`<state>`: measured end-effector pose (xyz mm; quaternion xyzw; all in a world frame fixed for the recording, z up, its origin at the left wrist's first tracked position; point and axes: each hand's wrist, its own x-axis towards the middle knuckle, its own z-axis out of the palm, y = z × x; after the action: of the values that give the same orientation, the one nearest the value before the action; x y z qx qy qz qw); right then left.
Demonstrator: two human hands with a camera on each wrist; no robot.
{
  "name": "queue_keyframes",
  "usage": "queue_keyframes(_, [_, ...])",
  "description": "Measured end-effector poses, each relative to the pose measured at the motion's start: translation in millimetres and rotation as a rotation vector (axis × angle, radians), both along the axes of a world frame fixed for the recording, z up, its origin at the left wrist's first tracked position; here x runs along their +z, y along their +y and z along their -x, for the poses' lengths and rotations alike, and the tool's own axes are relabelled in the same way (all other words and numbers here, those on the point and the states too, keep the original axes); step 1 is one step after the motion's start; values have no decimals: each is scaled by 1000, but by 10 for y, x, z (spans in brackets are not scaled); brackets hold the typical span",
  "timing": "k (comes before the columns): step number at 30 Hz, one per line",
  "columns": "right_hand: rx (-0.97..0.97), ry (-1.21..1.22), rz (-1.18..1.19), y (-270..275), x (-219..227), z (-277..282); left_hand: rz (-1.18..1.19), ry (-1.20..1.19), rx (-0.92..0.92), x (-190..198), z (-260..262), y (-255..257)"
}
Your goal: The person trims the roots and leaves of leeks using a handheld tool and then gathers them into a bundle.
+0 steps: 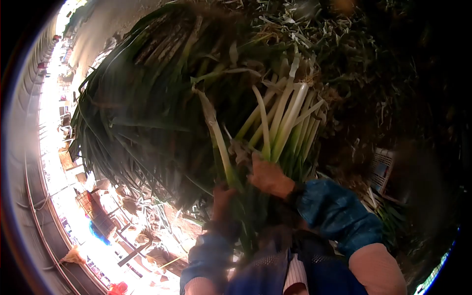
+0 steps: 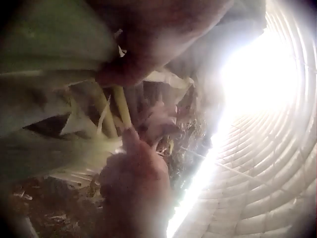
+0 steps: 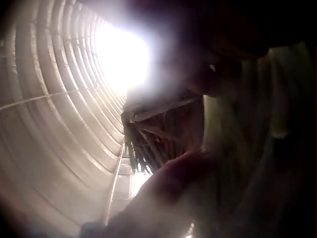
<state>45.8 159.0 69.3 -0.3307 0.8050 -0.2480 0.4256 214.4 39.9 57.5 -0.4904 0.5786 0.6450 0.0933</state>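
Note:
My left hand (image 1: 223, 200) grips a green onion (image 1: 220, 141) low on its green part, with the pale stalk slanting up and away. Just to the right, my right hand (image 1: 271, 178) pinches a limp, withered leaf (image 1: 241, 151) beside that stalk. In the left wrist view the right hand (image 2: 136, 181) has thumb and finger together at a thin pale stalk (image 2: 122, 106), below the left hand (image 2: 148, 39). Beyond the hands lies a bunch of green onions (image 1: 294, 110), white ends pointing away. The right wrist view is dark, with the right hand mostly in shadow.
A large heap of long green leaves (image 1: 142, 113) spreads to the left. Peeled scraps (image 1: 295, 27) litter the ground at the far side. A plastic crate (image 1: 381, 169) stands at the right. Ribbed sheeting (image 3: 54, 129) curves overhead beside a bright opening.

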Motion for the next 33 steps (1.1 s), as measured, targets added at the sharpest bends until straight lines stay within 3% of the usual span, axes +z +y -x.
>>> queue_keyframes(4, [-35,3,-34,-137,67,256,-21,77,16,174,197,178])
queue_keyframes(7, [-156,43,39,181,321,294,-106,182,52,171,392,291])
queue_keyframes(12, [-133,17,-211,869,655,134,75,92,-228,-147,549,365])
queue_keyframes(16, [-25,-34,-206,819,345,149,202,32,-420,-375,468,310])
queue_keyframes(20, [-44,171,-150,461,-215,536,126,56,-336,-399,440,401])
queue_keyframes(22, [-146,206,-155,331,-211,706,70,69,-304,-251,500,431])
queue_keyframes(25, [-95,106,-198,401,162,696,131,54,-355,75,640,426])
queue_keyframes(28, [-28,89,-279,536,288,492,97,131,-377,2,581,421])
queue_keyframes(31, [-98,92,-210,507,142,666,-184,124,-243,-129,472,493])
queue_keyframes(33, [-107,176,-132,526,-9,722,-246,106,-242,-201,443,531])
